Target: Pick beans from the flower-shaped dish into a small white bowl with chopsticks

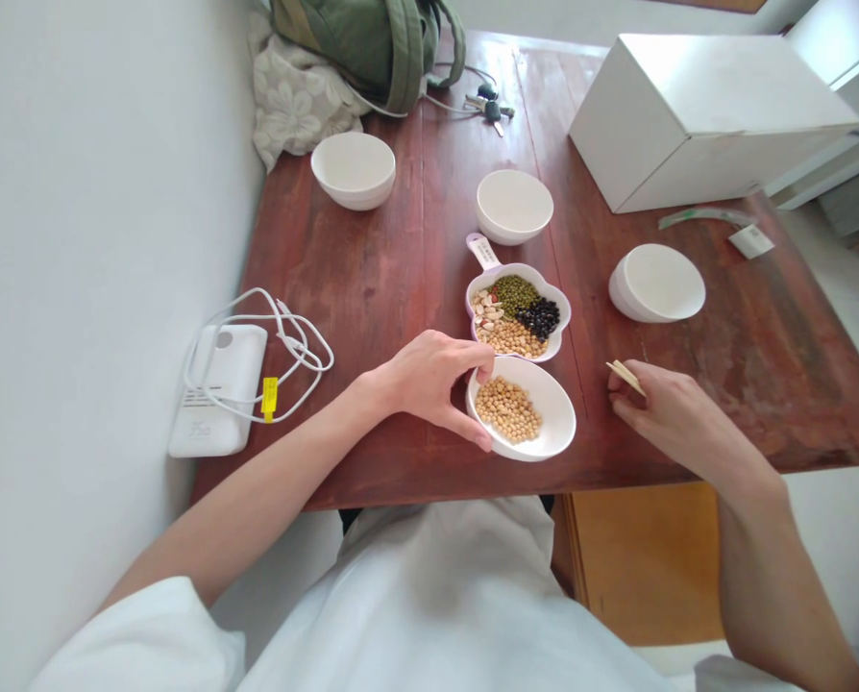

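My left hand (pixel 448 386) grips the left rim of a white bowl (pixel 563 423) near the table's front edge. Soybeans (pixel 508 408) lie in this bowl. Just behind it, a flower-shaped dish (pixel 563 332) with a handle holds green mung beans (pixel 514 294), black beans (pixel 541 317), peanuts (pixel 485 312) and more soybeans. To the right, my right hand (pixel 660 408) is closed around wooden chopsticks (pixel 625 375); only their ends show, and the rest is hidden by the hand.
Three more white bowls stand around: back left (pixel 354 173), behind the dish (pixel 514 207) and at right (pixel 656 284). A white box (pixel 696 125) fills the back right. At left lies a power bank (pixel 217 423) with a cable. Keys (pixel 491 104) and a green bag (pixel 372 48) sit behind.
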A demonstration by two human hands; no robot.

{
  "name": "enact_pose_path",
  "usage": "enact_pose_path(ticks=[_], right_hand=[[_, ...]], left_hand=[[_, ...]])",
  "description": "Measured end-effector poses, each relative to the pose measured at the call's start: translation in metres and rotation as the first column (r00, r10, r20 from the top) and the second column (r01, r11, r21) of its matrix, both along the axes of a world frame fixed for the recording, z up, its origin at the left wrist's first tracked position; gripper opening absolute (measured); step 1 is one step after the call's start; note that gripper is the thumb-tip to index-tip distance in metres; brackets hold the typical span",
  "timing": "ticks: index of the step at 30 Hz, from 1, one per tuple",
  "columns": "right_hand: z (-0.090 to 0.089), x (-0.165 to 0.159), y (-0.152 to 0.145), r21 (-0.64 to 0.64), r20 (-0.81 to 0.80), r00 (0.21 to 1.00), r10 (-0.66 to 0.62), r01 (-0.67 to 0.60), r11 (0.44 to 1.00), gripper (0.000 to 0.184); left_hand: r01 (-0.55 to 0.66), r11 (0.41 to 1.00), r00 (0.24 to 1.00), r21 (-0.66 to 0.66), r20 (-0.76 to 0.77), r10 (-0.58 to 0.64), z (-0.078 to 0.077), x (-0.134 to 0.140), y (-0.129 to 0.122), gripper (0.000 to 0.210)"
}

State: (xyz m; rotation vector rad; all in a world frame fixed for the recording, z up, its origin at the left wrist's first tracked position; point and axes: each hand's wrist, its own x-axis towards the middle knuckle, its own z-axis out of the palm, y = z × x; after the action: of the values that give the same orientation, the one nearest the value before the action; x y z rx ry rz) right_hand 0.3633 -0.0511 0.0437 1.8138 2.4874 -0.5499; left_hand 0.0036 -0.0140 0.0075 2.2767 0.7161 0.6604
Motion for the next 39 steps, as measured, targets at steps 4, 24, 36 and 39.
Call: enact_pose_path(ticks=[4, 24, 36, 39], right_hand=[[0.03, -0.017, -0.002, 0.042, -0.102, 0.993, 0.053, -0.049, 0.998, 0.006], [0.089, -0.06, 0.056, 0.177, -0.846, 0.525, 0.096, 0.105, 0.979, 0.067], [0.006, -0.058, 0.114, 0.01, -0.951, 0.308, -0.024, 0.11, 0.994, 0.067], [0.005, -0.058, 0.113, 0.036, -0.965, 0.262, -0.016, 0.195, 0.98, 0.068]], left_hand=[[-0.002, 1.0, 1.0, 0.004, -0.012, 0.002, -0.002, 0.0, 0.0, 0.072], [0.007, 1.0, 1.0, -0.009, -0.004, -0.007, -0.002, -0.001, 0.0, 0.072], [0.014, 0.999, 1.0, -0.049, 0.019, -0.013, 0.0, -0.001, 0.001, 0.074], [0.016, 0.999, 1.0, -0.045, 0.027, -0.014, -0.001, 0.0, 0.001, 0.073]])
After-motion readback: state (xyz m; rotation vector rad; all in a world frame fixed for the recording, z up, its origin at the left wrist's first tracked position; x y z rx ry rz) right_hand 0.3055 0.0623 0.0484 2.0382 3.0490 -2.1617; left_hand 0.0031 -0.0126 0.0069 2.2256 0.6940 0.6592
